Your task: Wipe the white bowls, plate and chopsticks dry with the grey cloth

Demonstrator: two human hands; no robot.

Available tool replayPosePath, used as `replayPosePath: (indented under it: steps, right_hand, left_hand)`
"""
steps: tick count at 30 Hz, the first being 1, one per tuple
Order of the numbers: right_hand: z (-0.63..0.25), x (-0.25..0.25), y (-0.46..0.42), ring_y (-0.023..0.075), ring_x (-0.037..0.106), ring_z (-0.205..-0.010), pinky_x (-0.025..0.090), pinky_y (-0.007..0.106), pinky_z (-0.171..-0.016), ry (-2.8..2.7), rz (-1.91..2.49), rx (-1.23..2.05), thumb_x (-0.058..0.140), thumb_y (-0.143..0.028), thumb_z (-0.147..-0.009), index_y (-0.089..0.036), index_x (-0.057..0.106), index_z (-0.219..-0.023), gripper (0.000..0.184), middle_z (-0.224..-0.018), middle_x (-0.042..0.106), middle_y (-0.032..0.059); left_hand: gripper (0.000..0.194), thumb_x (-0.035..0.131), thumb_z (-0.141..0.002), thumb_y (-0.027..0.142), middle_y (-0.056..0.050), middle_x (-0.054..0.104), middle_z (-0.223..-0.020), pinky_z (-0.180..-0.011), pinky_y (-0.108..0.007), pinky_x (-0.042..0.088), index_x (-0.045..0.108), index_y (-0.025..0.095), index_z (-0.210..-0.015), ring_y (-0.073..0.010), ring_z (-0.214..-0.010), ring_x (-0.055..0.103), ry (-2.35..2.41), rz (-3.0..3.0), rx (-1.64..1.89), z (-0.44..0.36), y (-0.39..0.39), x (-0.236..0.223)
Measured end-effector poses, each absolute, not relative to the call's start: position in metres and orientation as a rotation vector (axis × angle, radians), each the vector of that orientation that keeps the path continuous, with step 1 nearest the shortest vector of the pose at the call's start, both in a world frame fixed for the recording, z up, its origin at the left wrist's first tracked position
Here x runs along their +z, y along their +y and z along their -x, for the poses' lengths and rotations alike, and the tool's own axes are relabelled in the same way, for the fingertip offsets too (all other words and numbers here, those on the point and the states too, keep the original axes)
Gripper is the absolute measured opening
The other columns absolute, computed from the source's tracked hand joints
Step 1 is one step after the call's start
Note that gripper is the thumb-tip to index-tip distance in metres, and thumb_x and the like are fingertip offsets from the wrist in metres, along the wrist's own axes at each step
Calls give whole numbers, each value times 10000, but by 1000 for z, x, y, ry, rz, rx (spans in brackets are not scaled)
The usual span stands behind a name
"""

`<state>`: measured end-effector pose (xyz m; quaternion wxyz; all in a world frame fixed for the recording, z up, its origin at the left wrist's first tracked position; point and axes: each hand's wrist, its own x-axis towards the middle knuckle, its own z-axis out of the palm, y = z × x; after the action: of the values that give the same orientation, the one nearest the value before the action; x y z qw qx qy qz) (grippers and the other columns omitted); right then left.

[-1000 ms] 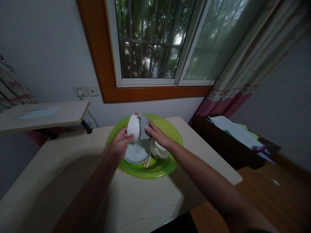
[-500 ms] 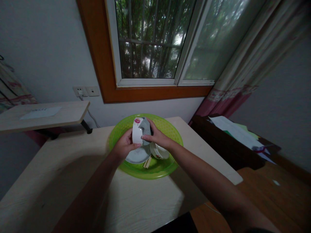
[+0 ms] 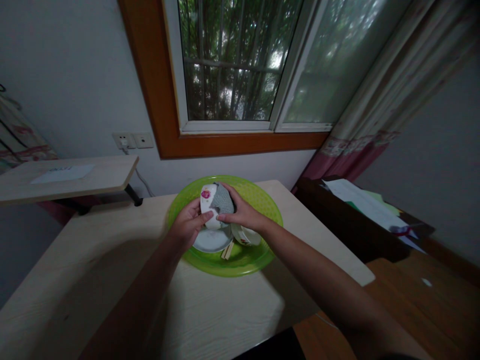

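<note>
The grip of the left hand (image 3: 189, 221) is pinched on a glossy white bowl (image 3: 206, 204) with a red flower print, held tilted above a round green basin (image 3: 232, 273). By the grip of the right hand (image 3: 246, 214), a rough-textured grey cloth (image 3: 224, 200) is clasped against the bowl. A pale round plate (image 3: 212, 242), partly covered by the raised bowl, a second bowl (image 3: 250, 238) and slim wooden sticks (image 3: 227, 250) are contained in the basin, which is carried by a wood-grained surface (image 3: 221, 310).
</note>
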<state>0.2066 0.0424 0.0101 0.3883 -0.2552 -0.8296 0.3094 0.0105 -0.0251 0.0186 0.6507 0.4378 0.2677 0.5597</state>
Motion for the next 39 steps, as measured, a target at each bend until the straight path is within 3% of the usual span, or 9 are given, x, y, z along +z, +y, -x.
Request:
replayPosePath:
  steps: [5, 11, 16, 21, 25, 28, 34, 39]
  right_hand:
    - [-207, 13, 43, 320, 347, -1448, 271, 547, -1207, -2154, 609, 591, 801, -499, -759, -304, 313, -1548, 948, -1563, 369, 108]
    - [-209, 21, 35, 307, 345, -1444, 286, 577, -1194, -2295, 542, 338, 576, -329, -914, -404, 455, -1483, 586, -1590, 356, -5]
    - [-210, 24, 29, 310, 320, -1438, 288, 590, -1189, -2394, 484, 137, 540, -221, -879, -446, 443, -1488, 657, -1578, 368, -64]
    - [-209, 23, 31, 330, 395, -1339, 338, 592, -1131, -2347, 646, 97, 546, -194, -877, -444, 417, -1507, 690, -1504, 422, 9]
    - [-208, 17, 35, 309, 482, -1148, 419, 552, -1014, -2235, 723, 41, 538, -182, -884, -377, 468, -1494, 644, -1233, 536, 89]
    - [-207, 14, 36, 283, 511, -1044, 456, 495, -936, -2175, 680, 60, 525, -177, -903, -327, 501, -1467, 585, -1105, 563, 89]
    - [-208, 16, 35, 259, 552, -1030, 471, 433, -887, -2156, 545, 27, 572, -153, -901, -258, 633, -1267, 385, -1102, 614, 90]
    - [-209, 20, 32, 241, 564, -1009, 459, 435, -887, -2220, 460, -83, 592, -228, -930, -296, 647, -1276, 357, -1093, 631, 78]
  left_hand:
    - [419, 847, -643, 229, -114, 760, -977, -817, -350, 558, 714, 128, -1028, -260, -909, 722, 635, -1031, 1297, -11, -22, 18]
    - [373, 804, -663, 212, -102, 771, -955, -840, -366, 537, 732, 130, -1020, -256, -891, 719, 726, -1044, 1333, -12, -16, 7]
    - [378, 765, -637, 162, -83, 772, -966, -807, -342, 543, 743, 142, -1013, -238, -877, 714, 733, -1062, 1338, -11, -13, 2]
    - [366, 788, -659, 184, -98, 773, -972, -845, -349, 537, 751, 138, -1020, -242, -899, 714, 779, -1095, 1331, -11, -13, 2]
    - [401, 818, -658, 190, -101, 776, -977, -900, -378, 526, 755, 142, -1051, -270, -952, 711, 827, -1107, 1310, -10, -14, 0]
    - [410, 817, -672, 203, -98, 776, -985, -904, -371, 524, 754, 145, -1073, -278, -988, 706, 830, -1113, 1298, -10, -14, -1]
    - [441, 844, -634, 220, -85, 776, -981, -900, -339, 513, 752, 134, -1056, -241, -925, 711, 873, -1156, 1273, -11, -14, 3]
    - [430, 843, -617, 191, -84, 771, -1011, -917, -332, 505, 745, 138, -1032, -224, -927, 704, 844, -1161, 1282, -13, -13, 4]
